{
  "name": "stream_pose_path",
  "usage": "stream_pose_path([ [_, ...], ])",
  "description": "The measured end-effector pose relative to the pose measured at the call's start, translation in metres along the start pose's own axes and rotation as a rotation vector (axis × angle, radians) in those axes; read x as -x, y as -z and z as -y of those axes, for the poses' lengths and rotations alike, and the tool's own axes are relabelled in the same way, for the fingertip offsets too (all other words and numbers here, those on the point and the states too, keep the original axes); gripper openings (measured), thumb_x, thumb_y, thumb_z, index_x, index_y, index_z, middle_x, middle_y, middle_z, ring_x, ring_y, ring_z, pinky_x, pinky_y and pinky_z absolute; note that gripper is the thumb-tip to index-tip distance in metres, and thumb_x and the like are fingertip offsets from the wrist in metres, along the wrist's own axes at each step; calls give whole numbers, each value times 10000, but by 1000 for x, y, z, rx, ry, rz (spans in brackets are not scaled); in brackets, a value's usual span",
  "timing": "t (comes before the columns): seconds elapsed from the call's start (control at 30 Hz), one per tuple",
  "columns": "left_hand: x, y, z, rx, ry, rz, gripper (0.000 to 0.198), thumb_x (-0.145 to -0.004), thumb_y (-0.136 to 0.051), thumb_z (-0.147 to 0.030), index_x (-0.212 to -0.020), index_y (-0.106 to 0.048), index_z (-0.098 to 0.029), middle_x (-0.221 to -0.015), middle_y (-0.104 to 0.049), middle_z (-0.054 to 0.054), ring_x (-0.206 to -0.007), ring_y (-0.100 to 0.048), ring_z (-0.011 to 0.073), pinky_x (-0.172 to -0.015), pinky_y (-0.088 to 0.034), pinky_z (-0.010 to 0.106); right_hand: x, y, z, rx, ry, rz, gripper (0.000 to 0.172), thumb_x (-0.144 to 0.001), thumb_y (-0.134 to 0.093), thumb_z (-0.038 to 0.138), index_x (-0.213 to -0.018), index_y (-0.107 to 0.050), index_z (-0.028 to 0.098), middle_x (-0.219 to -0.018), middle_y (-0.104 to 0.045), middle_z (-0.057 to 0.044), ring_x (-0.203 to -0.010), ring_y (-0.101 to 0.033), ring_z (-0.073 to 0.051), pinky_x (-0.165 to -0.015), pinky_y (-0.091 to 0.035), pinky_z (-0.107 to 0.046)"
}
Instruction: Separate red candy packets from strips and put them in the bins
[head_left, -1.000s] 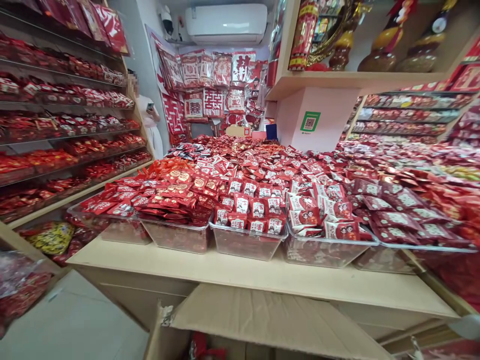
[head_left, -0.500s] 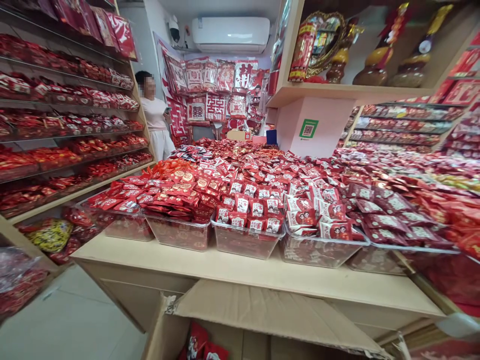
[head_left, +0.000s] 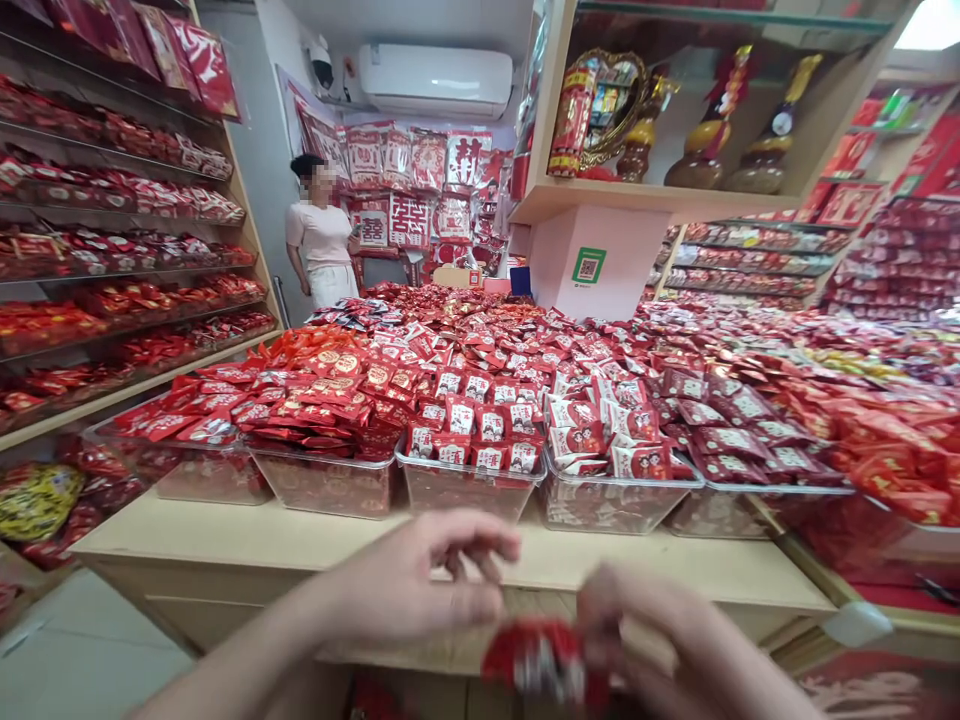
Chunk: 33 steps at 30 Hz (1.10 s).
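My right hand (head_left: 637,625) is closed on a red packet (head_left: 536,655) with white print, blurred by motion, low in the view. To its left, my left hand (head_left: 427,575) is held out in front of the counter with thumb and fingers apart and nothing between them. Just beyond both hands, a clear plastic bin (head_left: 472,485) heaped with red-and-white packets (head_left: 491,425) stands on the counter (head_left: 330,540). Below my hands lies a dark opening with a bit of red packet (head_left: 375,695) in it, mostly hidden by my arms.
More clear bins of red packets line the counter, among them a bin of dark red ones (head_left: 750,430). Shelves of packets (head_left: 127,240) run along the left. A person (head_left: 322,235) stands at the back left. A wooden display shelf (head_left: 675,205) overhangs the middle.
Both my hands have come into view from below, the right one with a red packet. The camera view has shifted right. The person at the back is more fully visible.
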<state>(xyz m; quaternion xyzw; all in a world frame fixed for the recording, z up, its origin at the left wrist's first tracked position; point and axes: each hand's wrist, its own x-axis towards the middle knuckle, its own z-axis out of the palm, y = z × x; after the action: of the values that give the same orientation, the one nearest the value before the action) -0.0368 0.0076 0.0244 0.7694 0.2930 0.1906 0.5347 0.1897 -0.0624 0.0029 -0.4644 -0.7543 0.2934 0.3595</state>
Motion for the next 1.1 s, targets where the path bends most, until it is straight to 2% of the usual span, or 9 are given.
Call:
stream_pose_path([
  [0.07,-33,7,-2,99,-30,62,458,-698,-644,-379,-1109,-533,-211,-976,-621,72,-856,-575,177,-703,-446,271,-31,14,-5,-16,40,-53,64,-806,-531,233,-762,-574,211,-725,-596,-17,-677,-553,-156,-640,-447,-297],
  [0.13,-61,11,-1,153,-16,38,339,-718,-620,-390,-978,-585,-176,-816,-632,42,-703,-575,140,-617,-441,246,-62,22,-14,-165,51,-142,68,-772,-571,249,-796,-580,186,-742,-599,-20,-699,-556,-150,-648,-449,-278],
  [0.2,-81,11,2,210,-7,-99,276,-722,-613,-405,-839,-608,-154,-696,-609,6,-571,-527,97,-553,-422,221,-86,20,-24,-342,32,-295,158,-732,-617,295,-824,-575,174,-754,-592,-14,-705,-549,-137,-651,-454,-256],
  [0.27,-91,9,7,288,-19,-245,275,-700,-640,-401,-817,-617,-153,-697,-608,-2,-542,-504,80,-537,-418,209,-97,12,-34,-469,-27,-406,236,-711,-636,356,-829,-560,167,-723,-567,0,-643,-521,-117,-592,-451,-234],
  [0.37,-94,3,15,423,4,-337,290,-682,-658,-404,-851,-627,-171,-739,-622,2,-580,-529,91,-555,-444,218,-98,-2,-46,-515,-107,-395,270,-732,-606,419,-780,-543,161,-632,-509,25,-546,-450,-95,-490,-400,-208],
  [0.53,-91,-5,25,572,61,-349,322,-679,-652,-430,-878,-648,-177,-818,-639,32,-737,-571,153,-633,-490,284,-89,-13,-52,-450,-127,-401,303,-754,-572,440,-648,-504,165,-542,-431,42,-493,-377,-88,-448,-315,-206],
  [0.73,-90,-6,36,555,89,-289,363,-712,-608,-469,-917,-677,-178,-753,-661,41,-673,-564,143,-576,-480,248,-82,-15,-57,-525,-158,-403,269,-749,-588,401,-622,-525,173,-530,-489,31,-503,-427,-103,-479,-354,-216],
  [0.97,-90,-15,31,680,76,-381,370,-700,-618,-471,-844,-688,-137,-669,-653,47,-608,-557,137,-506,-474,226,-81,-16,-56,-621,-133,-446,249,-783,-568,356,-622,-525,171,-488,-505,33,-468,-435,-92,-461,-352,-210],
  [1.1,-90,-20,33,687,57,-448,357,-718,-608,-461,-870,-673,-145,-711,-664,44,-636,-568,134,-519,-482,217,-80,-16,-56,-629,-128,-391,179,-748,-619,333,-767,-556,167,-620,-564,9,-517,-489,-97,-460,-416,-209],
])
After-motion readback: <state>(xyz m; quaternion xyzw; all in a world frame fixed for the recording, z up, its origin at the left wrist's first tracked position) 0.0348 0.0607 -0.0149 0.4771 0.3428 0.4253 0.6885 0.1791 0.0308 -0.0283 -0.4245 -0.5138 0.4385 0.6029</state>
